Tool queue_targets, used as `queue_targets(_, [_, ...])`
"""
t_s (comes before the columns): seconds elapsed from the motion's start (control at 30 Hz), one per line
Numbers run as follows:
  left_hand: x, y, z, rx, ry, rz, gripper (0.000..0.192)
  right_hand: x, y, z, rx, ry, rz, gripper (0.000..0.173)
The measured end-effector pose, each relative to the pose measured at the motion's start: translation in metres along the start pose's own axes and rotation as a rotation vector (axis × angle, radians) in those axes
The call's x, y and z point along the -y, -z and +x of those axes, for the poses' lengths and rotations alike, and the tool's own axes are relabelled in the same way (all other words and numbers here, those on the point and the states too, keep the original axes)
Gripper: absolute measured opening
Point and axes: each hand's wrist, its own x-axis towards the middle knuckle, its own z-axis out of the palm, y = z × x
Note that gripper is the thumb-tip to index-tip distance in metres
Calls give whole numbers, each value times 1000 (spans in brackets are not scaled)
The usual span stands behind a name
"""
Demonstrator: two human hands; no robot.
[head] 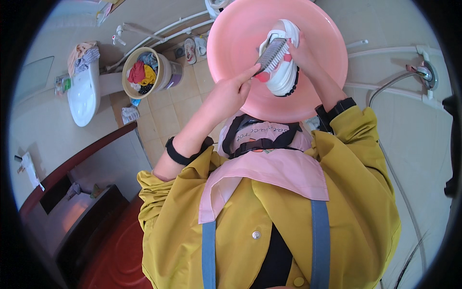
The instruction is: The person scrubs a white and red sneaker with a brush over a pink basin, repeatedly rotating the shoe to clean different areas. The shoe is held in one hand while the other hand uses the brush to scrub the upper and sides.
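My left hand (235,86) grips the handle of a scrub brush (273,53) with white bristles and a greyish, see-through back. The brush lies across a white sneaker (283,80) with pink-red accents and a black outsole edge, its bristles facing the shoe's side. On the sneaker's right side, my right hand (302,54) holds it, the fingers partly hidden behind the upper. Both the shoe and the brush are over a large round pink plastic basin (231,47). The basin's bottom is partly covered by the shoe and hands.
A bucket (164,74) of clothes stands on the tiled floor (180,110), left of the basin. Farther left are a white washbasin (83,97) and a wall tap (118,35). Several shoes (195,48) sit by the wall pipes. A shower valve (426,74) with a hose is at right.
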Motion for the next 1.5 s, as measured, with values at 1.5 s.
queue_targets(1.5, [26, -14, 23, -94, -16, 258, 41, -5, -2, -14, 127, 77, -34, 71])
